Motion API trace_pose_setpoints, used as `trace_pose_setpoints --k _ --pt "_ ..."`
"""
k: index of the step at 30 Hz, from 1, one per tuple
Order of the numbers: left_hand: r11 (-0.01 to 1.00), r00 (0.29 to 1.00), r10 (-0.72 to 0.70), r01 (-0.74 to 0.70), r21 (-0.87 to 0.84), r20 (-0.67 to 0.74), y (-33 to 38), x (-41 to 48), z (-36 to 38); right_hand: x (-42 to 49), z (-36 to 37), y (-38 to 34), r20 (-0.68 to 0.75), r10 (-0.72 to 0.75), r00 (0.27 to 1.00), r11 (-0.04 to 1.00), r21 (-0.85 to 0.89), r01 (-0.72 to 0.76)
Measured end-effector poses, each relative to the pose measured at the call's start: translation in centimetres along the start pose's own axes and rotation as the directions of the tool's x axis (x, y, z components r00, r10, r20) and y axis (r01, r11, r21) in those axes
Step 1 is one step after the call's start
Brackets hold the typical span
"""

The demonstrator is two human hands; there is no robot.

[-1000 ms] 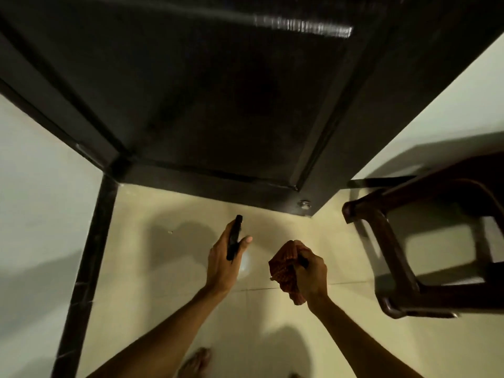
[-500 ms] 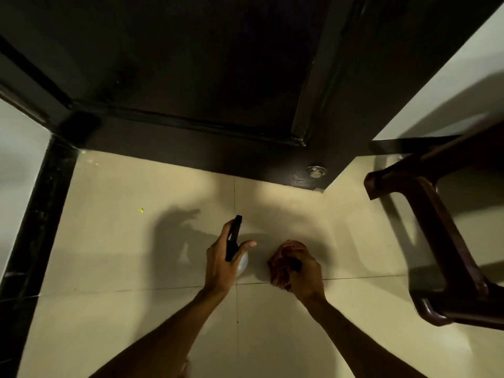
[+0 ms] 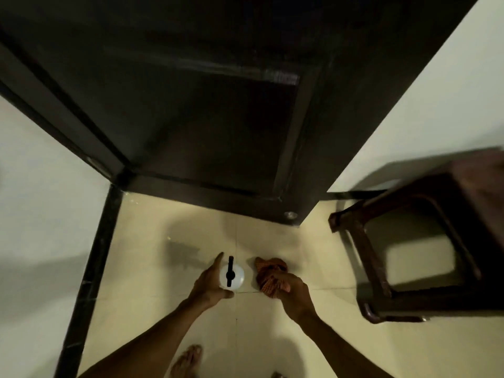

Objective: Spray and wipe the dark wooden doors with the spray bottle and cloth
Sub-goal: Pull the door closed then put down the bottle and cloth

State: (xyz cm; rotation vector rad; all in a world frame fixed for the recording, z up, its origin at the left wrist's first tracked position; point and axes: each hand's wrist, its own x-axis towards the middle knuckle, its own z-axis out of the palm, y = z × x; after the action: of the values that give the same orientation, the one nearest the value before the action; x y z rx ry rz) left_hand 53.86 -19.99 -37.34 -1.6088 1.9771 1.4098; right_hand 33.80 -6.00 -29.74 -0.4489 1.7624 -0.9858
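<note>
The dark wooden door fills the upper view, its bottom edge just above the floor. The spray bottle, a white round body with a black trigger head, is seen from straight above, upright and low over the tiled floor. My left hand cups its left side loosely, with the index finger straight and the thumb against its near side. Just to the right, my right hand grips the bunched reddish-orange cloth, which is down at the floor. I cannot tell whether the bottle rests on the tiles.
A dark brown stool stands close on the right, its legs near my right arm. A black skirting strip runs along the white wall on the left. A metal door stopper sits at the door's lower corner. My bare foot is below.
Both hands have gone down toward the floor. The bottle now stands upright under my left hand, whose fingers have loosened from the trigger. The view has tilted back up the door.
</note>
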Motion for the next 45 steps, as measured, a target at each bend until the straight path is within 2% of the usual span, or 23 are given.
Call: trace_pose_setpoints --k 2,3,6,9,11,15,18,21,24,28,30,34,38,45 --pt "0.999 0.998 0.039 -0.041 -0.036 -0.057 6.3 -4.9 -3.6 -4.5 -1.2 -4.9 0.025 -0.021 0.999 0.998 -0.052 0.023" --pt "0.996 0.993 0.075 -0.079 -0.046 -0.095 10.1 -7.8 -6.0 -7.0 -2.1 -8.7 0.016 0.01 1.0 1.0 -0.017 -0.01" --pt "0.966 0.954 0.231 -0.248 -0.071 -0.189 21.7 -16.4 -12.8 -13.8 -5.2 -18.3 0.016 -0.066 0.998 0.987 -0.144 0.068" --pt "0.902 0.865 0.379 -0.425 -0.08 -0.329 33.2 -24.0 -18.5 -17.6 -8.6 -24.6 -0.095 -0.247 0.964 0.927 -0.314 0.206" --pt "0.839 0.797 0.432 -0.527 -0.137 -0.422 40.1 -28.8 -21.2 -19.8 -10.5 -28.4 -0.158 -0.33 0.931 0.908 -0.323 0.267" --pt "0.662 0.734 0.365 -0.637 -0.395 -0.573 50.1 -36.2 -24.2 -24.1 -14.0 -35.8 -0.235 -0.436 0.869 0.896 -0.208 0.393" --pt "0.576 0.709 0.31 -0.67 -0.469 -0.633 54.8 -39.4 -25.1 -26.0 -15.7 -39.2 -0.26 -0.48 0.838 0.877 -0.165 0.451" --pt "0.575 0.746 0.292 -0.637 -0.514 -0.598 58.8 -40.6 -25.8 -26.9 -16.7 -41.8 -0.291 -0.514 0.807 0.857 -0.158 0.49" --pt "0.611 0.806 0.201 -0.548 -0.571 -0.557 62.0 -40.4 -26.3 -27.2 -17.1 -43.5 -0.306 -0.516 0.8 0.855 -0.133 0.5" --pt "0.744 0.862 0.105 -0.4 -0.536 -0.497 63.5 -38.3 -26.0 -26.6 -17.4 -44.8 -0.317 -0.518 0.795 0.853 -0.117 0.509" --pt "0.774 0.87 0.095 -0.371 -0.513 -0.484 63.5 -37.0 -25.6 -26.0 -17.6 -45.3 -0.325 -0.513 0.794 0.853 -0.093 0.513" --pt "0.71 0.864 0.067 -0.393 -0.585 -0.499 63.8 -34.8 -25.4 -24.3 -18.5 -46.4 -0.358 -0.499 0.79 0.856 -0.062 0.513" --pt "0.627 0.913 0.101 -0.367 -0.687 -0.395 64.4 -32.7 -27.0 -21.5 -18.8 -47.8 -0.379 -0.482 0.79 0.863 -0.052 0.502" --pt "0.623 0.913 0.163 -0.389 -0.679 -0.374 67.3 -27.9 -29.7 -16.6 -18.9 -51.2 -0.426 -0.431 0.795 0.88 -0.005 0.475"
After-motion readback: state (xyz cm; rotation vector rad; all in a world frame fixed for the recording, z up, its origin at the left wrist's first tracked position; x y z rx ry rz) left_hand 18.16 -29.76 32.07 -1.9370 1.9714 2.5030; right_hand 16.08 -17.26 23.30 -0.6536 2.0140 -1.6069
